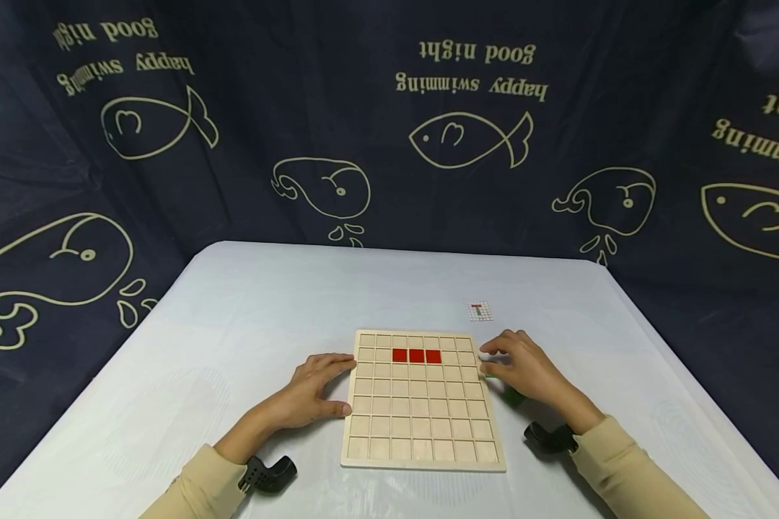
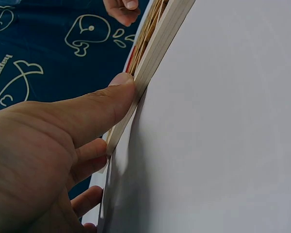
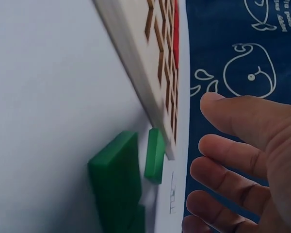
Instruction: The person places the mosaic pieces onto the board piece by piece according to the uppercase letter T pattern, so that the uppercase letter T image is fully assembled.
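On a white table (image 1: 298,303), a left hand (image 1: 310,391), thumb and fingers spread, touches a pale, gridded wooden board (image 1: 418,409) bearing square red tiles (image 1: 417,356); a right hand (image 1: 527,366), fingers parted, hovers near flat-sided green blocks (image 3: 115,177) beside the board.

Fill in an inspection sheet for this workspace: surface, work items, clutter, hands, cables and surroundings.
Surface: white table.
Work items: wooden grid board with three red tiles side by side in the second row from its far edge; green pieces beside its right edge; small pattern card beyond it.
Clutter: nothing seen.
Hands: left hand touches the board's left edge; right hand is near the green pieces, holding nothing visible; black wrist devices on both.
Cables: nothing seen.
Surroundings: dark blue backdrop printed with fish, whales and lettering.
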A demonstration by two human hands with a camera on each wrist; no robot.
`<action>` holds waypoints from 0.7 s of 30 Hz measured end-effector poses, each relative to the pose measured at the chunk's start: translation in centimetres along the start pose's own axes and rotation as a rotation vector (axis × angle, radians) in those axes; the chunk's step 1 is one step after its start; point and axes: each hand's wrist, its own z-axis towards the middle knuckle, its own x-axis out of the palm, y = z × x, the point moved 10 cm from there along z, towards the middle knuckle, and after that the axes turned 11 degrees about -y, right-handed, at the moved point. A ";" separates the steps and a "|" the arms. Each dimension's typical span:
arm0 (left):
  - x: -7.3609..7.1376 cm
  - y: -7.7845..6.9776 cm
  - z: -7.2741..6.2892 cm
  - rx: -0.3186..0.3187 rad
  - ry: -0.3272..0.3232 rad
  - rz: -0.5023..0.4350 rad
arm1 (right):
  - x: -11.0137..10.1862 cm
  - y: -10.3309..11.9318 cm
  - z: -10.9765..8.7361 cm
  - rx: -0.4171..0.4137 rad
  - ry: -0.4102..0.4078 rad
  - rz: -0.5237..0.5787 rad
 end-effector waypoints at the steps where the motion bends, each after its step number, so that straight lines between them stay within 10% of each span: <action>1: 0.0 0.0 0.0 0.000 0.000 -0.001 | 0.0 -0.1 -0.1 0.002 0.001 0.000; 21: 0.0 0.0 0.0 -0.002 0.003 0.002 | 0.4 -2.0 -0.9 0.017 0.017 -0.063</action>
